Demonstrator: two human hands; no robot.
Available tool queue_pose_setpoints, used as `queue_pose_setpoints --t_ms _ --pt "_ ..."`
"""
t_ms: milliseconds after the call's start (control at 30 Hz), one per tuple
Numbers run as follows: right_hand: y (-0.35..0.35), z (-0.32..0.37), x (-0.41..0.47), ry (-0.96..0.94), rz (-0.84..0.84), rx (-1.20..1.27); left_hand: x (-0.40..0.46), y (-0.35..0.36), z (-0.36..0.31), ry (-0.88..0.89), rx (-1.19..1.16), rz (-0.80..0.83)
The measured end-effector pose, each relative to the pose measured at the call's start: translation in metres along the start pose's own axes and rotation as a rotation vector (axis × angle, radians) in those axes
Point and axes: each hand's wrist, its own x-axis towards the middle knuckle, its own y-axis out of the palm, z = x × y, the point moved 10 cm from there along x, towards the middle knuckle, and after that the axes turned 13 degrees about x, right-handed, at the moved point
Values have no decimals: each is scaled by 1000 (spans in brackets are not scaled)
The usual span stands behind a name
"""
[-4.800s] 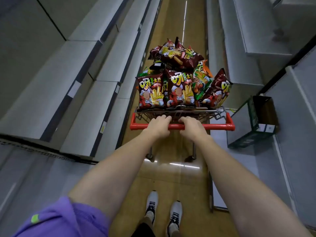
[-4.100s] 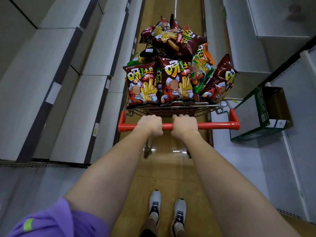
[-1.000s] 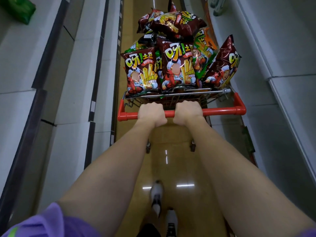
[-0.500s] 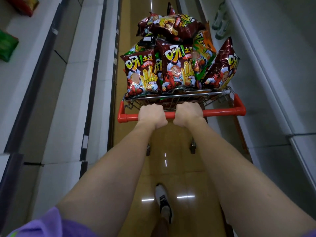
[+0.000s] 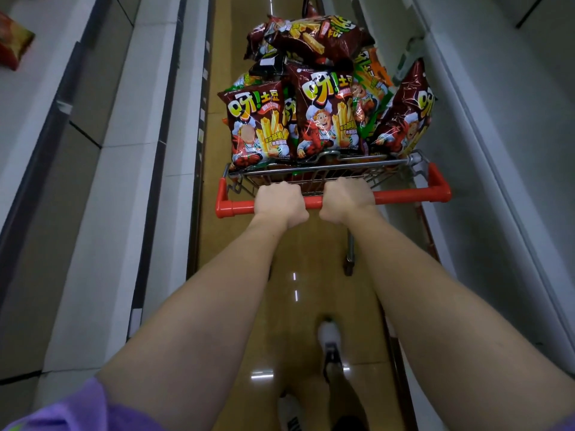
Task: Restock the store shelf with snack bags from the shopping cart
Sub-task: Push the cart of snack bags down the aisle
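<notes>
A wire shopping cart (image 5: pixel 314 174) with a red handle bar (image 5: pixel 407 195) rolls ahead of me in a narrow aisle. It is heaped with several dark red snack bags (image 5: pixel 259 126) printed with fries, plus green and orange bags (image 5: pixel 370 79) among them. My left hand (image 5: pixel 280 203) grips the handle left of centre. My right hand (image 5: pixel 347 197) grips it just beside, fingers curled over the bar. Grey store shelves (image 5: pixel 124 157) run along the left.
More grey shelving (image 5: pixel 485 135) lines the right side close to the cart. A red snack bag (image 5: pixel 14 42) lies on the upper left shelf. The tan floor (image 5: pixel 298 259) shows between the shelves, with my white shoes (image 5: pixel 329 340) on it.
I have walked the cart further down the aisle; the shelves slide past. A green bag on the left shelf has left the view. Both hands keep their grip on the handle.
</notes>
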Motion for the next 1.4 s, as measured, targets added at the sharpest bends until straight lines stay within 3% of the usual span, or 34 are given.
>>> queue_pose_setpoints --t_ms 900,1400 --pt "-164 -74 428 -105 -25 10 430 -112 110 -61 -5 -13" --pt "-256 -79 677 -28 -22 2 672 -163 211 -42 -8 -5"
